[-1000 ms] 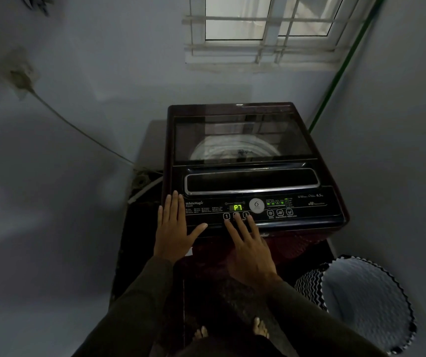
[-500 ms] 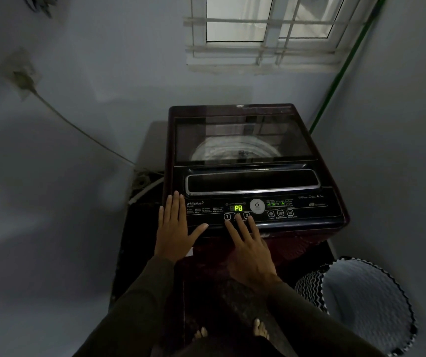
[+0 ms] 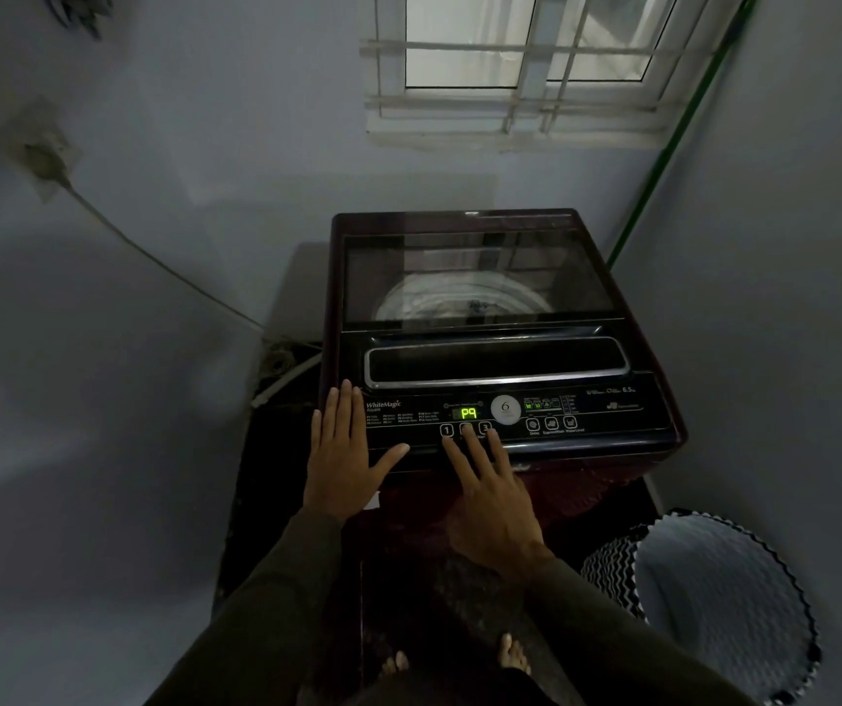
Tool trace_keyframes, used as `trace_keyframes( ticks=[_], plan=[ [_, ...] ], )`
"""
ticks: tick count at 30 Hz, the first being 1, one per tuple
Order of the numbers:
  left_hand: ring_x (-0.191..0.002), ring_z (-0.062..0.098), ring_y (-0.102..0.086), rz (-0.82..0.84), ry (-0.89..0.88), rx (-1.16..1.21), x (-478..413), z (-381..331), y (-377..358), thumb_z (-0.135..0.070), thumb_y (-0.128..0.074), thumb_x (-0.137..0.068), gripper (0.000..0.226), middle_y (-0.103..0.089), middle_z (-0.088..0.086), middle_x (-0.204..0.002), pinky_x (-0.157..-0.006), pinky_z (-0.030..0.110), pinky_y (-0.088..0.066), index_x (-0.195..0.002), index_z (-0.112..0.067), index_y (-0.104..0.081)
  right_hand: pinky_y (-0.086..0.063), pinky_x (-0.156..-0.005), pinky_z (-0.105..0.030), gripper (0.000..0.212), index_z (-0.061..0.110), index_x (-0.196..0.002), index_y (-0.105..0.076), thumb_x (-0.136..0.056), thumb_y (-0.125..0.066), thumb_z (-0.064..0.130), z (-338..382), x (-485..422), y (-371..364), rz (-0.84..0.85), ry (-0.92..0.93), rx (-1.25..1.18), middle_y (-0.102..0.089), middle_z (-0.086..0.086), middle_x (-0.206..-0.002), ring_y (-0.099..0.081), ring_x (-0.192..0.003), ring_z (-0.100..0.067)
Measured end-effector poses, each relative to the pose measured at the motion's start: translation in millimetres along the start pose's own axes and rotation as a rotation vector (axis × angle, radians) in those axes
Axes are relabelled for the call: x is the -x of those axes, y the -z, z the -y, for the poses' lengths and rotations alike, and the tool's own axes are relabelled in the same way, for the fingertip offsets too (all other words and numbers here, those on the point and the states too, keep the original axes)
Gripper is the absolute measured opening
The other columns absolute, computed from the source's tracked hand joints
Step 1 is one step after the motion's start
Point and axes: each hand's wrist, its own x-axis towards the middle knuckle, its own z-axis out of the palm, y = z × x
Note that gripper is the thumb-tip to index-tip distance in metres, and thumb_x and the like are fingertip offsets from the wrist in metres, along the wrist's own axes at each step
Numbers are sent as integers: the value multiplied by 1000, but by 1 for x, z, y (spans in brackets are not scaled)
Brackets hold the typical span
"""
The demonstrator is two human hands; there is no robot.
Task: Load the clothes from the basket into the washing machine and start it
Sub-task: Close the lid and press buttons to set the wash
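While standing at the washing machine (image 3: pixel 459 226) with shut lid (image 3: pixel 480 267), noted pale shapes through it, probably the clothes (image 3: pixel 439 308) inside, and basket (image 3: pixel 607 563) at right looking emptied; judged loading done, programme choice in hand. Found left hand (image 3: pixel 345 453) open, flat on the left end of the control panel (image 3: pixel 607 415); right hand (image 3: pixel 492 507) open, one straight finger (image 3: pixel 475 445) on the key row (image 3: pixel 446 430) under the display (image 3: pixel 468 413), reading P9. To follow: settle the programme, then press start lightly
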Motion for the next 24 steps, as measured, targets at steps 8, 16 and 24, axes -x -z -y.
trace_keyframes(
  ticks=[8, 16, 24],
  plan=[
    [-151, 20, 14, 19, 4, 1, -1, 0, -1, -82, -21, -85, 106, 9, 8, -165, -123, 47, 2, -156, -7, 0, -26, -116, -52, 102, 30, -154, 11, -82, -60, 40, -2, -2, 9, 49, 19, 49, 15, 3, -164, 18, -149, -28],
    [-150, 20, 18, 42, 6, 14, -2, 1, 1, -83, -18, -84, 106, 14, 7, -164, -122, 45, 6, -156, -8, 5, -30, -115, -49, 88, 16, -156, -2, -90, -55, 41, -13, 7, 8, -50, -29, 73, 6, 2, -164, 7, -151, -19],
    [-151, 21, 15, 32, -4, 8, -2, 1, 1, -83, -19, -84, 107, 9, 9, -165, -122, 46, 4, -156, -7, 1, -40, -109, -46, 84, 14, -156, -10, -91, -56, 42, -20, 2, 18, -77, -90, 53, -7, 1, -164, -6, -151, -20]
  ],
)
